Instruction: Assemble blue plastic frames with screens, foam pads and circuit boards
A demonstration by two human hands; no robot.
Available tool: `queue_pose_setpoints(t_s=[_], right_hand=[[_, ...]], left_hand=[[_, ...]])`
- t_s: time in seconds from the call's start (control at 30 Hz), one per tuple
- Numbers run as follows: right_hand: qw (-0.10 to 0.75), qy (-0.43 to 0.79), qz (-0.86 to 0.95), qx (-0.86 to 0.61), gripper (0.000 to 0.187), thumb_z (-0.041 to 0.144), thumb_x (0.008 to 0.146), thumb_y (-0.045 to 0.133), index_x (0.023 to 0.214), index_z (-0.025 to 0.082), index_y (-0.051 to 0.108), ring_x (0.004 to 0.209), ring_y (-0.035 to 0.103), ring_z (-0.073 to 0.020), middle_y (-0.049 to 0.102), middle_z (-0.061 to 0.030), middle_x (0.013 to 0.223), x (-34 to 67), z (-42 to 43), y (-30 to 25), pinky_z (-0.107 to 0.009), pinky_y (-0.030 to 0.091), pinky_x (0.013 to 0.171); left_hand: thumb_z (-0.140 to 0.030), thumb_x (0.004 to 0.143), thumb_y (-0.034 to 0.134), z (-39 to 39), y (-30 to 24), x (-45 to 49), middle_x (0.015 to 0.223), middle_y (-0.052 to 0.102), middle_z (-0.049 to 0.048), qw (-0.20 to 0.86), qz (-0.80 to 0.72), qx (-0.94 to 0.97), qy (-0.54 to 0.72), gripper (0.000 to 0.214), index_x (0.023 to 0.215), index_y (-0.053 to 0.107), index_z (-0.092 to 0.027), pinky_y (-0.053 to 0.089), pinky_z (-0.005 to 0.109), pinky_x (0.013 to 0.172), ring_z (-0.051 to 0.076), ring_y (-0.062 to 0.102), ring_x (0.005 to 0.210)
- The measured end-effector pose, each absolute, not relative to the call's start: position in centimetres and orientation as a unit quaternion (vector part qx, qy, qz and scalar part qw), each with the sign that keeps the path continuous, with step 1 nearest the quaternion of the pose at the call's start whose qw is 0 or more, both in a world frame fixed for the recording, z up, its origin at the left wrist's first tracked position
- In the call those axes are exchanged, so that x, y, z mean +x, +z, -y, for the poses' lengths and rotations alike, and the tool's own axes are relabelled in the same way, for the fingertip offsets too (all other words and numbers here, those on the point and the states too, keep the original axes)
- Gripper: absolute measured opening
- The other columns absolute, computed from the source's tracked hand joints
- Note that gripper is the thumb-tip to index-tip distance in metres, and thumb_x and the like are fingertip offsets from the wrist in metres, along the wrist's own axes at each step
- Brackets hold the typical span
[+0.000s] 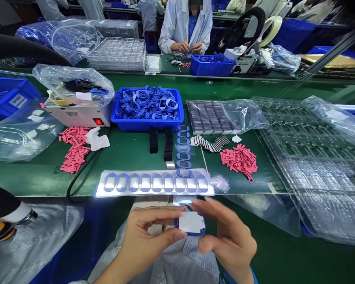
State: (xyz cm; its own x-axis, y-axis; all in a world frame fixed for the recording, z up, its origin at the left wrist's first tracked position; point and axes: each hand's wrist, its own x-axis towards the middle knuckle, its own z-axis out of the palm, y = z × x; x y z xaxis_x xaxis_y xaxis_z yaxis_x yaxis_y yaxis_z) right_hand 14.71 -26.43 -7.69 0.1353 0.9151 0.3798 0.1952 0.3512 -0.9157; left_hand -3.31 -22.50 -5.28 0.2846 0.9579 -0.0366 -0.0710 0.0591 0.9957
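Over my lap, my left hand (144, 234) pinches a small blue plastic frame with a white rectangular pad (191, 222) on its upper face, gripped at its left end. My right hand (232, 236) is just right of it, thumb and fingers apart and slightly blurred. Its index fingertip is close to the part's upper right; whether it touches I cannot tell. Beyond my hands, at the bench edge, lies a white strip (99, 191) bearing a row of blue oval rings with pale centres. More clear-blue oval rings (183, 152) run in a column behind it.
A blue bin (148, 125) of blue plastic frames stands mid-bench. Pink strips (73, 152) lie left, with another pink pile (239, 161) right. White-and-black pads (211, 144) lie beside bagged stacks (214, 116). Clear trays (322, 173) overhang the right edge. A co-worker (186, 27) sits opposite.
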Motion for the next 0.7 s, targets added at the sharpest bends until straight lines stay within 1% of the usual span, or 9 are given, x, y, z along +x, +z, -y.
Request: queue_pose_setpoints(t_s=[0.03,0.07,0.17,0.27,0.33,0.4,0.5,0.57,0.7], right_hand=[[0.591,0.342,0.533,-0.500,0.055,0.042,0.069,0.076,0.121,0.030,0.061,0.082,0.073,-0.0237,0.075,-0.0047,0.096,14.3,26.5,-7.5,-0.031,0.063,0.068],[0.595,0.372,0.488,-0.519,0.052,0.044,0.068,0.077,0.116,0.028,0.064,0.076,0.073,-0.0215,0.076,-0.0042,0.091,13.8,26.6,-7.2,-0.027,0.062,0.063],[0.580,0.432,0.395,-0.566,0.026,0.038,0.073,0.076,0.095,0.026,0.071,0.064,0.071,-0.0161,0.075,-0.0024,0.079,12.7,26.9,-6.4,-0.020,0.059,0.057],[0.565,0.454,0.357,-0.589,0.019,0.035,0.075,0.074,0.090,0.025,0.071,0.062,0.070,-0.0152,0.074,-0.0018,0.073,12.8,26.9,-6.2,-0.019,0.058,0.057],[0.555,0.464,0.373,-0.582,0.018,0.033,0.076,0.072,0.092,0.024,0.071,0.060,0.070,-0.0152,0.074,-0.0018,0.071,13.5,26.7,-6.4,-0.019,0.058,0.056],[0.537,0.467,0.405,-0.574,0.018,0.031,0.078,0.070,0.093,0.023,0.071,0.061,0.070,-0.0157,0.074,-0.0028,0.072,14.4,26.5,-6.5,-0.020,0.057,0.055],[0.515,0.430,0.461,-0.581,0.014,0.029,0.079,0.068,0.090,0.022,0.073,0.063,0.069,-0.0155,0.073,-0.0041,0.073,15.4,26.1,-5.8,-0.020,0.056,0.056],[0.493,0.413,0.505,-0.576,0.012,0.027,0.080,0.065,0.087,0.022,0.074,0.064,0.067,-0.0143,0.070,-0.0036,0.072,15.9,26.0,-5.1,-0.020,0.055,0.057],[0.425,0.487,0.533,-0.546,0.018,0.030,0.085,0.058,0.093,0.024,0.073,0.056,0.063,-0.0100,0.065,-0.0035,0.081,17.4,26.2,-4.0,-0.017,0.052,0.047]], left_hand=[[-0.013,0.063,0.082,22.7,-5.3,-3.3,0.090,0.079,0.0004,0.551,-0.431,0.554,0.452,0.035,0.091,0.076,-0.033,0.062,0.025,0.070,0.021,0.076,0.079],[-0.011,0.062,0.083,22.9,-5.3,-3.2,0.091,0.079,-0.0013,0.502,-0.438,0.580,0.468,0.043,0.097,0.075,-0.035,0.061,0.023,0.071,0.019,0.076,0.078],[-0.008,0.059,0.084,23.6,-5.7,-3.0,0.097,0.079,-0.0042,0.390,-0.416,0.660,0.489,0.065,0.113,0.066,-0.039,0.060,0.021,0.075,0.018,0.075,0.081],[-0.007,0.060,0.083,24.4,-6.4,-2.6,0.105,0.077,-0.0051,0.373,-0.408,0.673,0.491,0.078,0.123,0.057,-0.043,0.058,0.022,0.082,0.018,0.074,0.088],[-0.013,0.058,0.086,24.6,-6.8,-2.1,0.115,0.073,-0.0036,0.440,-0.423,0.629,0.481,0.083,0.127,0.053,-0.044,0.055,0.025,0.089,0.019,0.071,0.099],[-0.029,0.060,0.085,24.5,-7.1,-1.7,0.117,0.072,0.0006,0.571,-0.421,0.536,0.458,0.077,0.129,0.053,-0.040,0.053,0.028,0.091,0.022,0.069,0.104],[-0.050,0.075,0.069,24.0,-7.3,-1.0,0.095,0.079,0.0063,0.767,-0.386,0.354,0.370,0.052,0.121,0.061,-0.027,0.056,0.030,0.081,0.020,0.073,0.087],[-0.052,0.079,0.063,23.7,-7.5,-0.3,0.083,0.078,0.0056,0.840,-0.369,0.264,0.298,0.045,0.113,0.065,-0.022,0.057,0.025,0.070,0.017,0.073,0.076],[-0.050,0.073,0.070,23.9,-8.2,1.5,0.079,0.074,0.0033,0.910,-0.302,0.179,0.220,0.047,0.112,0.065,-0.023,0.052,0.019,0.058,0.014,0.072,0.070]])
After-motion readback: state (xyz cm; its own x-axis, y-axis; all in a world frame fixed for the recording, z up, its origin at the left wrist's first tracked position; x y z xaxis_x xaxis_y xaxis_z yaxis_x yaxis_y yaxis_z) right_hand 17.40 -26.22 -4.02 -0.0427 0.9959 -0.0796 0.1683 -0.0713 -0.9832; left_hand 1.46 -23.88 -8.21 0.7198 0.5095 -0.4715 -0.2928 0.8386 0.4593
